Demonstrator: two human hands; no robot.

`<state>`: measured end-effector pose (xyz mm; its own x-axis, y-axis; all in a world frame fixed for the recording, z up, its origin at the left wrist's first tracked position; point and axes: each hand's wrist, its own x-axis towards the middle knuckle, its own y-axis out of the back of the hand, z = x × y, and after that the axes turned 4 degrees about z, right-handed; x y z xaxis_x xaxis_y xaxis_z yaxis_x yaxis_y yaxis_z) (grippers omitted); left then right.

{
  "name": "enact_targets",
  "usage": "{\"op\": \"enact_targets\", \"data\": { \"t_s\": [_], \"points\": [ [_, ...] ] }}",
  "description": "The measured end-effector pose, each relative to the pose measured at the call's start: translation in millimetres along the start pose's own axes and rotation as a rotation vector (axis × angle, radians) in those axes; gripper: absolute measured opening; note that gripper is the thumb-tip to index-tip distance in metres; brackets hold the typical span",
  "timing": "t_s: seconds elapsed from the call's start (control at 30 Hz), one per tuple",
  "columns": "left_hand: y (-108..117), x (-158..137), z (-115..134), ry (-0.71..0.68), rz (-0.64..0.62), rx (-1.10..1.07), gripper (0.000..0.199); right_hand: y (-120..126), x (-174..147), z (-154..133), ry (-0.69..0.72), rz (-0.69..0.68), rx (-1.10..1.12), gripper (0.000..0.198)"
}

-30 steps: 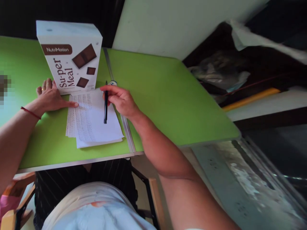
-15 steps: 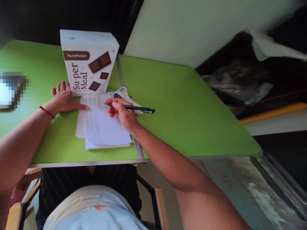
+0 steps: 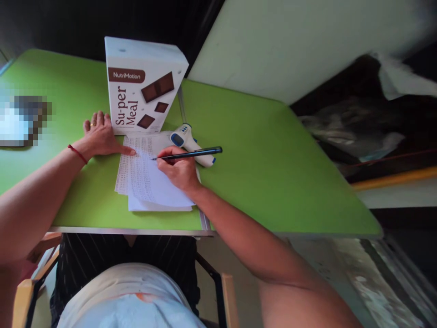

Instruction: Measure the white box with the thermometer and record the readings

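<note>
Sheets of paper lie in a stack on the green table, with rows of small writing down their left part. My right hand grips a black pen, its tip at the paper just right of the written rows. My left hand lies flat with fingers spread, the thumb on the paper's edge and the other fingers on the table beside a white box. The box stands upright behind the papers. Beyond my right hand lies a white and blue infrared thermometer, partly covered by the pen.
The green folding table has a metal seam running across it. A blurred, pixelated object lies at the far left. A pale wall rises behind; dark shelving with crumpled plastic stands at the right. Wooden chair arms flank my lap.
The whole view has shifted, placing the table items further right. My right hand has turned and lowered the pen tip toward the paper. More of the thermometer shows. My left hand stays put.
</note>
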<state>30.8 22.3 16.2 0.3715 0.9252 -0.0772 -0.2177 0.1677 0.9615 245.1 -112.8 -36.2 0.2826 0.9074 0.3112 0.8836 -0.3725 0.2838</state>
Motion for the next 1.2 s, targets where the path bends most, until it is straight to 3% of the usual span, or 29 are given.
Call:
{"op": "enact_targets", "data": {
  "t_s": [0.47,1.2],
  "points": [
    [-1.9,1.1,-0.6,-0.017,0.005,-0.009,0.168,6.5,1.4,2.4,0.12,-0.061,-0.102,0.016],
    [-2.8,2.1,-3.2,-0.014,0.003,-0.004,0.169,3.0,1.3,1.7,0.097,-0.06,-0.109,0.018]
  ]
}}
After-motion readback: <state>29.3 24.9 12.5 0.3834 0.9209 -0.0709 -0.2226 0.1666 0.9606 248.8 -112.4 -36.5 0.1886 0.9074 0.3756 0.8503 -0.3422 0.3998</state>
